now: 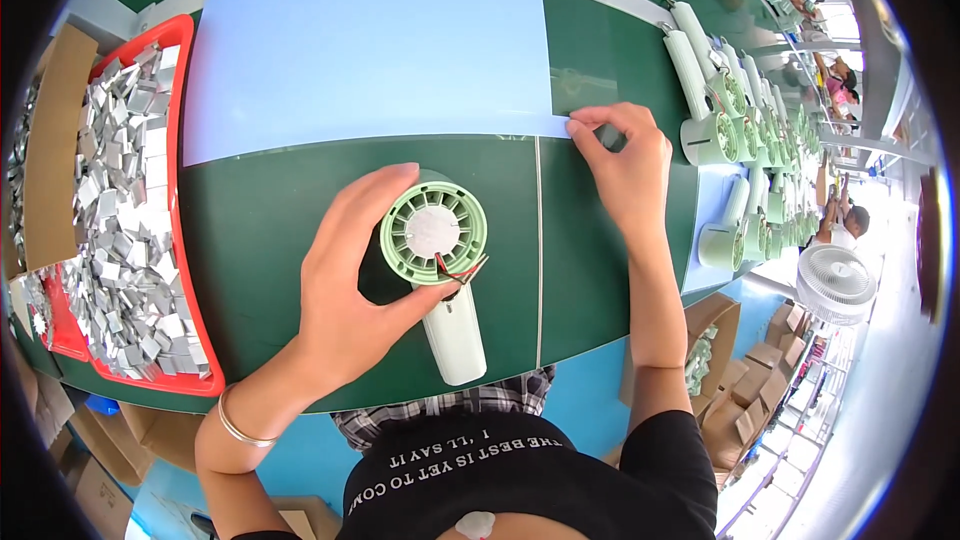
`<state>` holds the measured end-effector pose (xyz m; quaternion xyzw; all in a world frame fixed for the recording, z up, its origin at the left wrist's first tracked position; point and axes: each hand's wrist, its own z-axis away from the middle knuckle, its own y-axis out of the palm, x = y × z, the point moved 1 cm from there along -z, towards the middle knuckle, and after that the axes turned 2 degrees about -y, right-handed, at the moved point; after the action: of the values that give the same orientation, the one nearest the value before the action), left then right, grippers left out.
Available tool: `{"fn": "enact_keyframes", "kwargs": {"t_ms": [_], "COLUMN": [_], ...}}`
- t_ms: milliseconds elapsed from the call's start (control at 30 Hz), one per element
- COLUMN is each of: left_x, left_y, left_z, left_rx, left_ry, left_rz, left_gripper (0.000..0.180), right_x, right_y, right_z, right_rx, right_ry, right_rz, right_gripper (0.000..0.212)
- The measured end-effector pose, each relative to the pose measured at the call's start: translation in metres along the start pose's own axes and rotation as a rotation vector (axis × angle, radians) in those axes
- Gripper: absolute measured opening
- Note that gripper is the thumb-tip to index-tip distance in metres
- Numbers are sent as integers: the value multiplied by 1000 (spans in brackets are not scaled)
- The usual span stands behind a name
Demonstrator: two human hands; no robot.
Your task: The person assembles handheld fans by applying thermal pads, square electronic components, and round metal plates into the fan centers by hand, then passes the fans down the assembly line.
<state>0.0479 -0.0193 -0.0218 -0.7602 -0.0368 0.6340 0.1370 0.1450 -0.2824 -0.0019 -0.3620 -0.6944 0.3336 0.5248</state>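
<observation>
My left hand (340, 280) is wrapped round the round head of a pale green handheld fan (398, 258). A ring of slots surrounds the whitish disc in its middle. Red and dark wires (466, 271) stick out at the lower right of the head, and a pale handle (456, 345) points toward me. Farther right, thumb and forefinger of my right hand (635, 165) pinch the narrow strip at the near right corner of a large pale blue sheet (370, 50). That sheet lies flat on the green table (270, 240).
On the left, a red tray (190, 190) holds many small silvery pieces, with a cardboard piece (60, 140) beside it. Several similar fans (715, 135) stand in rows at the right. Open cartons (715, 340) sit below the table; people (845, 220) work farther right.
</observation>
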Motion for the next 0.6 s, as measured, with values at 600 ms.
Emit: {"fn": "enact_keyframes", "kwargs": {"t_ms": [600], "left_x": [-3], "left_y": [0], "left_z": [0], "left_rx": [17], "left_ry": [-18], "left_rz": [14], "left_gripper": [83], "right_x": [-1], "right_y": [11], "right_z": [2], "right_rx": [47], "right_ry": [-185], "right_rz": [123], "right_gripper": [9]}}
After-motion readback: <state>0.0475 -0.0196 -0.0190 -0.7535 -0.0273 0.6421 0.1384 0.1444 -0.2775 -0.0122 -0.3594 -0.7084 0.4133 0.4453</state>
